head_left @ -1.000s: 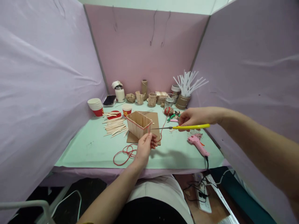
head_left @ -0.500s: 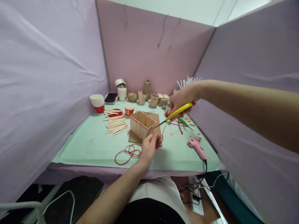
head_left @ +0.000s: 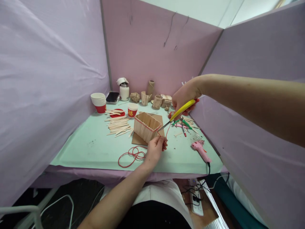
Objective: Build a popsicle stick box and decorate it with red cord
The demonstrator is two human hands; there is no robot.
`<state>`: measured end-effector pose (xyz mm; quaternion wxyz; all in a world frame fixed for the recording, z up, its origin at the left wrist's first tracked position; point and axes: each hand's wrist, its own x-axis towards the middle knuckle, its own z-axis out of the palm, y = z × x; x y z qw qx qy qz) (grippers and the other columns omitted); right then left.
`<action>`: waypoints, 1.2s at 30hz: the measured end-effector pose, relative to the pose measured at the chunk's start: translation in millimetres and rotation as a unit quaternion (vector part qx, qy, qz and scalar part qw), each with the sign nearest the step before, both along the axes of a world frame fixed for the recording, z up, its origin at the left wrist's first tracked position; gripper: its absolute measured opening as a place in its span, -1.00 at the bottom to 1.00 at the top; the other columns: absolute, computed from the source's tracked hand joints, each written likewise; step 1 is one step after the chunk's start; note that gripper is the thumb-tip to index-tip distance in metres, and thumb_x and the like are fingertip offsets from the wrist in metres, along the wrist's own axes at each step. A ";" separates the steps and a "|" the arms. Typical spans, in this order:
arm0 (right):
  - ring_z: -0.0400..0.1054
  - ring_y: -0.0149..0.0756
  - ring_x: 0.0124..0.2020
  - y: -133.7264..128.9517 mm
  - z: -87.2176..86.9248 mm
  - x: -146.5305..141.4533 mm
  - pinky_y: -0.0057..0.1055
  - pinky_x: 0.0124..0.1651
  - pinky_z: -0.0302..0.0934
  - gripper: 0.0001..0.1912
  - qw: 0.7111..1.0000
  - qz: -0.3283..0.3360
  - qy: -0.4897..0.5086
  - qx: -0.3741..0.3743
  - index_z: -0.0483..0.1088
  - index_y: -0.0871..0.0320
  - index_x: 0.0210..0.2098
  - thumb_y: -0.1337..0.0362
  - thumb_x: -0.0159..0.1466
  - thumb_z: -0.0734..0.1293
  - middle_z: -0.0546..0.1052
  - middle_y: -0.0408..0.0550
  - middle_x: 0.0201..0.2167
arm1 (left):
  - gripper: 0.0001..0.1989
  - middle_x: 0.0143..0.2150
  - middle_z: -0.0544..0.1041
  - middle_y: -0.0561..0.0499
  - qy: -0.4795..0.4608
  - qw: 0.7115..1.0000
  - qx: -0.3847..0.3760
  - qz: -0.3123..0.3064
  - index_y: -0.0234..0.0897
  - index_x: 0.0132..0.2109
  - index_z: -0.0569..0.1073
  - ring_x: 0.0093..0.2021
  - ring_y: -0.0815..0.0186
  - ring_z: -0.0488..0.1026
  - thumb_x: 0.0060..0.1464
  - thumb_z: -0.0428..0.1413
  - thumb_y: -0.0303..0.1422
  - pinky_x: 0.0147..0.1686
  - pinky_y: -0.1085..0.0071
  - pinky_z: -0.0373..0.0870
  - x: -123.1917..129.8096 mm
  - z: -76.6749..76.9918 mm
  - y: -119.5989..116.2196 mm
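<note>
A box of wooden sticks (head_left: 143,129) with red cord along its rim stands on a piece of brown cardboard (head_left: 137,140). My left hand (head_left: 156,147) pinches the red cord (head_left: 168,131) just in front of the box's near right corner. My right hand (head_left: 184,98) grips yellow-handled scissors (head_left: 181,110) from above, their blades pointing down and left at that corner, by the cord. Whether the blades touch the cord I cannot make out. A loose coil of red cord (head_left: 127,165) lies on the table left of my left hand.
A pink glue gun (head_left: 201,152) lies at the right, its cable running off the front edge. Green-handled pliers (head_left: 187,123) and loose sticks are behind it. At the left are a stick pile (head_left: 118,126), a red-and-white paper cup (head_left: 132,110) and stacked cups (head_left: 98,101).
The scissors' tips and my left hand have shifted slightly right along with the view. My right hand has risen a little. Both keep their hold.
</note>
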<state>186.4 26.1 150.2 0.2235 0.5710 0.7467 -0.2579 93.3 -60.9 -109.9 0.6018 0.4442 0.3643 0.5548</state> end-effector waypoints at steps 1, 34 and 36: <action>0.06 -0.65 -0.88 -0.3 -0.4 -2.0 -0.66 -0.70 -0.28 -0.44 0.999 -0.007 -0.035 -0.029 0.45 0.59 -0.53 0.05 0.14 0.35 0.29 -0.23 -0.87 | -0.60 -0.53 0.43 0.03 0.002 1.000 -0.001 0.000 -0.34 -0.38 0.46 -0.57 0.43 0.34 0.10 0.05 -0.05 -0.54 0.48 0.22 0.8 -0.2 0.4; 0.20 -0.71 -0.72 23.8 13.1 -38.2 -0.58 -0.60 -0.22 -0.11 0.993 -0.107 -0.051 -0.022 0.38 0.75 -0.55 -0.06 0.27 -0.08 0.33 -0.14 -0.75 | -0.61 -0.51 0.42 0.03 0.014 1.000 0.010 0.012 -0.33 -0.40 0.46 -0.53 0.43 0.33 0.06 0.08 -0.04 -0.50 0.49 0.26 6.9 11.0 -2.5; 0.23 -0.72 -0.69 25.8 10.6 -35.0 -0.68 -0.56 -0.15 -0.23 0.996 -0.033 0.065 0.058 0.37 0.68 -0.58 -0.02 0.29 0.06 0.33 -0.20 -0.75 | -0.60 -0.52 0.43 0.02 0.011 1.000 0.009 0.015 -0.34 -0.40 0.47 -0.54 0.43 0.34 0.05 0.09 -0.04 -0.50 0.49 0.26 6.7 12.0 -3.0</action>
